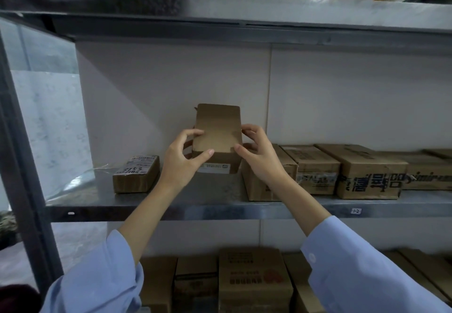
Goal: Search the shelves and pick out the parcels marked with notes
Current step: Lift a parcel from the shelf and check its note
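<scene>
A small brown cardboard parcel [218, 130] is tipped up on end above the middle shelf [220, 208], its plain face toward me and a white label on its lower side. My left hand [182, 157] grips its left edge, thumb on the front. My right hand [256, 152] holds the right edge with curled fingers. No note shows on the visible face.
A small box with a white label and handwritten numbers [137, 173] lies to the left. A row of cardboard boxes [367, 170] fills the shelf to the right. More boxes [254, 281] stand on the shelf below. A dark metal upright [22, 141] frames the left side.
</scene>
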